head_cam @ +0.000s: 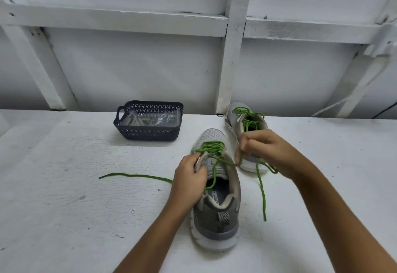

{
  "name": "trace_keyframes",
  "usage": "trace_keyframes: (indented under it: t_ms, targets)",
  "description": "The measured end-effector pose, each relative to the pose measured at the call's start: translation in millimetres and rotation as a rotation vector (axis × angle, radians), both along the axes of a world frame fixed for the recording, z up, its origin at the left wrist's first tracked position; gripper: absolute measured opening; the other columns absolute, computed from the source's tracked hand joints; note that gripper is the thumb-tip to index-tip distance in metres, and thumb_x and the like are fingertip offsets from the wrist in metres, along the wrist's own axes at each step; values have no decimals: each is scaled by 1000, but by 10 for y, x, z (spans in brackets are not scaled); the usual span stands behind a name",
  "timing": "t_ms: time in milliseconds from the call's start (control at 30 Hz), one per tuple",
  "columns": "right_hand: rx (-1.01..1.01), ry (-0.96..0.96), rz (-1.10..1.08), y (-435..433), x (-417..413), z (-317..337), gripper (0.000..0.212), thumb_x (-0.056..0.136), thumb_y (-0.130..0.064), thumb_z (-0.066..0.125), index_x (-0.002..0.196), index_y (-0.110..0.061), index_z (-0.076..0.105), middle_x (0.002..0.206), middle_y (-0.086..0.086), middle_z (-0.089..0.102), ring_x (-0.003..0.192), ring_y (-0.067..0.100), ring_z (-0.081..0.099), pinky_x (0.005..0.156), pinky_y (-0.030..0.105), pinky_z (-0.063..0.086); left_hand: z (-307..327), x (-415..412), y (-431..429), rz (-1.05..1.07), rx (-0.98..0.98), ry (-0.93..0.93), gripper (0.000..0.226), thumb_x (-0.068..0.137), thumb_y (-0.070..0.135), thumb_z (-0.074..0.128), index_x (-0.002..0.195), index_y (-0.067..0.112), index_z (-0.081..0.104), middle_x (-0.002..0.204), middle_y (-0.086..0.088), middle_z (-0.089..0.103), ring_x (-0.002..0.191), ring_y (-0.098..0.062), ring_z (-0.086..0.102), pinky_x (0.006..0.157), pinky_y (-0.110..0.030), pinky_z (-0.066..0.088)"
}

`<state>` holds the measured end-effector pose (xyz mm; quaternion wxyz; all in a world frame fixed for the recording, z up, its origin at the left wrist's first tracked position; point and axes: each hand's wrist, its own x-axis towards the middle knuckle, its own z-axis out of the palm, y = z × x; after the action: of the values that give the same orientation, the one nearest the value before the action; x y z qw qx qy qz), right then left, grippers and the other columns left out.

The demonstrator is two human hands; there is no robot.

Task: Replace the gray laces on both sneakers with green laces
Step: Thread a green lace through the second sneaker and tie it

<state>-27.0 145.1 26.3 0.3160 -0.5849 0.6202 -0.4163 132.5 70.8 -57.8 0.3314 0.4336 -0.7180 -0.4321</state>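
Note:
A gray sneaker (217, 214) stands near me on the white table, heel toward me, threaded with a green lace (211, 147). My left hand (189, 178) grips the sneaker's left collar edge by the eyelets. My right hand (265, 150) pinches the lace on the sneaker's right side; one loose end (262, 193) hangs down past it, the other end (135, 175) trails left across the table. The second gray sneaker (236, 118) sits behind, also with a green lace (249, 118).
A dark perforated basket (148, 136) at the back left holds pale laces in clear plastic wrap. White wall boards and beams rise behind the table's far edge. A cable runs at the far right.

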Motion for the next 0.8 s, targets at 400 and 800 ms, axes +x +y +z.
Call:
trace_keyframes:
  t_ms: [400,800]
  targets:
    - [256,874,-127,-409,378,-232,29,93,-38,49,107,-20,67,118,7,48,117,27,39,94,44,40,-12,10,-16,6,31,-2,39,90,12,49,128,17,56,119,-2,59,106,-16,54,89,-28,43]
    - [165,619,-1,-234,283,-224,16,90,-23,54,87,-14,67,107,0,48,93,9,49,81,23,37,9,2,-9,15,-21,6,43,93,12,49,136,18,49,133,3,52,114,-4,45,90,-12,31]
